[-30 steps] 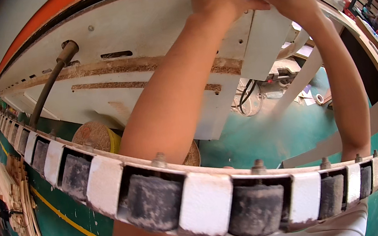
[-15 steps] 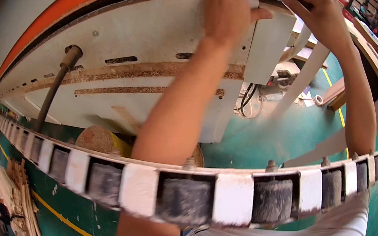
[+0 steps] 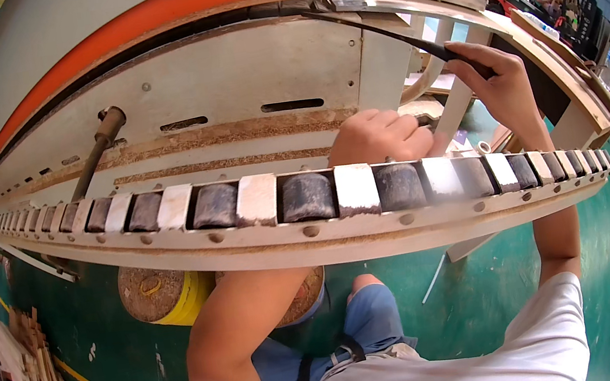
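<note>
My right hand (image 3: 493,79) is closed around the black handle of a long, thin, dark tapered tool (image 3: 396,36). Its thin end reaches left to the dark slot along the machine's top edge. Lower down, my left hand (image 3: 380,136) hovers by the machine's grey side panel (image 3: 238,62), its fingers curled in. Whatever may be in those fingers is hidden. Between my body and the machine runs a long roller rail (image 3: 356,191) of black rollers and white blocks, and both my forearms pass behind or beneath it.
A yellow bucket (image 3: 191,302) of sawdust stands on the green floor under the rail, with a second bucket (image 3: 310,300) beside it. A dark hose or rod (image 3: 96,155) slants out of the panel. Wood strips (image 3: 29,374) are piled at the left.
My left hand has come off the machine's top edge and dropped toward the rail. My right hand has shifted a little lower and left, and the dark tool now shows at full length.
</note>
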Motion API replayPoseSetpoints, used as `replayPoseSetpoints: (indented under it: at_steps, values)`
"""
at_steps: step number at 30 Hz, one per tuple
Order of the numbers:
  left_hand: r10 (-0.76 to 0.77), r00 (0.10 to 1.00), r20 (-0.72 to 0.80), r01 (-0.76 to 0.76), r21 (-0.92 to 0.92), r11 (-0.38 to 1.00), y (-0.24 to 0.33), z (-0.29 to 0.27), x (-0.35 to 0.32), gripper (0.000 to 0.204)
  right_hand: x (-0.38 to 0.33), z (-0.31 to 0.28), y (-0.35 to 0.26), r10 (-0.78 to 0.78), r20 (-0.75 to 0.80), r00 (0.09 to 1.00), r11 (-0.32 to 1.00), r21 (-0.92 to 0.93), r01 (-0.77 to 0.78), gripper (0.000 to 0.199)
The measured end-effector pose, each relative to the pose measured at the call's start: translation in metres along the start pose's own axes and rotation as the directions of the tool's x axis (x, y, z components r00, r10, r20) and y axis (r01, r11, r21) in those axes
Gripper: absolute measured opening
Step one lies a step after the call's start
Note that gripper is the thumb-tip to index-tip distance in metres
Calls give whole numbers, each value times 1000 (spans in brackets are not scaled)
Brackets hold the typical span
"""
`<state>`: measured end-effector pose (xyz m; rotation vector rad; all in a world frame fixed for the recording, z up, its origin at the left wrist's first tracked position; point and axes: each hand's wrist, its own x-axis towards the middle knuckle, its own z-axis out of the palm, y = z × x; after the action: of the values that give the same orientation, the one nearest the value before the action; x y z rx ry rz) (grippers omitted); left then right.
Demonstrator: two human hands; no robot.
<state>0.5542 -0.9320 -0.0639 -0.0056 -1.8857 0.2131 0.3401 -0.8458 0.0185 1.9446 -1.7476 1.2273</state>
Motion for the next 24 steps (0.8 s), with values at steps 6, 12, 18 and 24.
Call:
replayPoseSetpoints:
  at_steps: [6,12,18,24]
  values:
    - [-52,998,-48,58,128,990,-20,-25,16,33,12,11,-6,24,38,999,995,95,-27,28]
    - [-140,989,-55,148,217,965,-57,21,5,13,17,0,33,91,7,996,994,59,-91,31]
    - [-207,957,-201,270,372,888,-92,34,-1,30,44,28,22,-26,9,1000,1000,-14,26,32]
    - [-340,913,-224,402,361,841,-99,33,-3,29,62,53,20,-64,-11,998,981,-186,61,32]
